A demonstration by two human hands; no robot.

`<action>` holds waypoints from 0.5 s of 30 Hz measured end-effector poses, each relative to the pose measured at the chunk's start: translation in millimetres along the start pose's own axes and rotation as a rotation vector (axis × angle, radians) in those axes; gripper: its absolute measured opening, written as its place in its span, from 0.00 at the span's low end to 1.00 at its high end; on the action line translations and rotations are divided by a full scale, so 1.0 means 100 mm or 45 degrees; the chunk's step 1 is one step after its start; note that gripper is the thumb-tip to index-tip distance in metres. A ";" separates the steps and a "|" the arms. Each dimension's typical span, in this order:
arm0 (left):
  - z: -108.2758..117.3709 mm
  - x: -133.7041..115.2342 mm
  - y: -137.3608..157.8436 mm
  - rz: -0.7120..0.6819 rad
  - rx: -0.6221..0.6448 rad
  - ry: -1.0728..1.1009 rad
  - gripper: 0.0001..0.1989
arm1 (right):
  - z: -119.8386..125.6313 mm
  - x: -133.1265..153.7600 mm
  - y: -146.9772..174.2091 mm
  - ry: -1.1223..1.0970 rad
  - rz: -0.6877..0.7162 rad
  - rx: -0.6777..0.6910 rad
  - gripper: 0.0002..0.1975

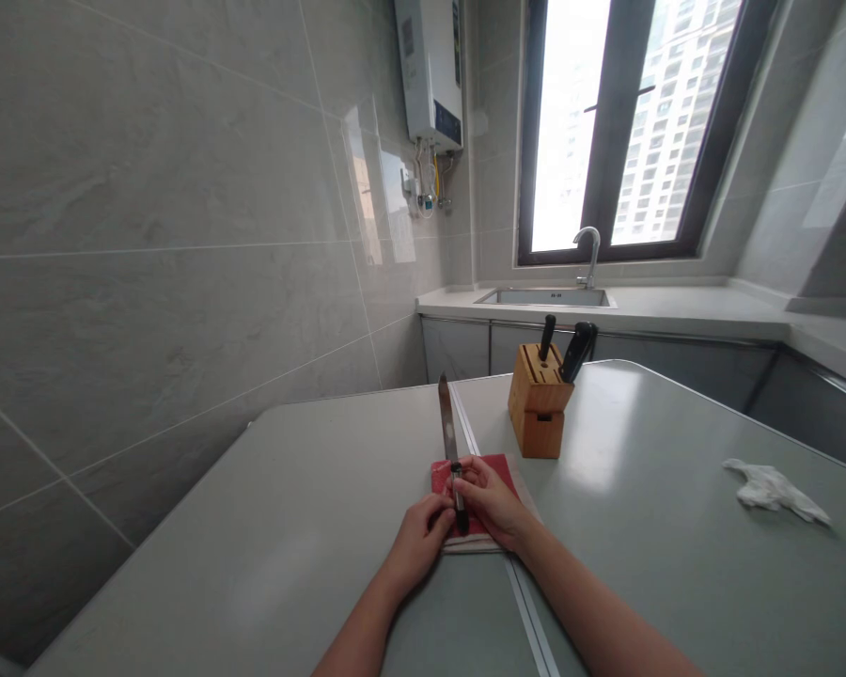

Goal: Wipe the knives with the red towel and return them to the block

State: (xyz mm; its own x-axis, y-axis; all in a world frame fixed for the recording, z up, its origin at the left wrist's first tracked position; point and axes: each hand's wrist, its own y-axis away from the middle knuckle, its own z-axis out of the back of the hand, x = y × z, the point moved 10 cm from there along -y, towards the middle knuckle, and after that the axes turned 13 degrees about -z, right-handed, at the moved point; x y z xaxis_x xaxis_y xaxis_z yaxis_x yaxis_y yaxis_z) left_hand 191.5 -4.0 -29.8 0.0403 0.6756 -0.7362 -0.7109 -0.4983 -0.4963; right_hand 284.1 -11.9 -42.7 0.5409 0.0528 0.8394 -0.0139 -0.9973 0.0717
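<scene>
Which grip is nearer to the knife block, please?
Right. The right grip is in front of the block, to its left; the left grip is farther off, left of the right one.

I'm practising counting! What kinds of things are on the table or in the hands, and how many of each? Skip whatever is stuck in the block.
Knife: 1
Wooden block: 1
Folded red cloth: 1
Crumpled white cloth or tissue: 1
Total: 4

Smooth metal blade, wooden block
</scene>
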 end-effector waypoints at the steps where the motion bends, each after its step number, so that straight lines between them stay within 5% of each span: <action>1: 0.00 0.00 0.00 0.003 -0.002 0.004 0.15 | 0.00 0.00 0.00 0.003 0.001 -0.006 0.17; 15: 0.00 -0.07 0.00 -0.016 0.026 -0.058 0.16 | -0.02 0.03 0.00 0.042 0.025 -0.017 0.15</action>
State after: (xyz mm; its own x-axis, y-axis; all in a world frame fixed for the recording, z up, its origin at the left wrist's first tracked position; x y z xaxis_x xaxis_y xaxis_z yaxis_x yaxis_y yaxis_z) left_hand 191.4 -8.0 -24.6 0.0175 0.7059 -0.7080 -0.7246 -0.4789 -0.4955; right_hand 284.1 -11.8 -39.4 0.5128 0.0354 0.8578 -0.0354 -0.9974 0.0623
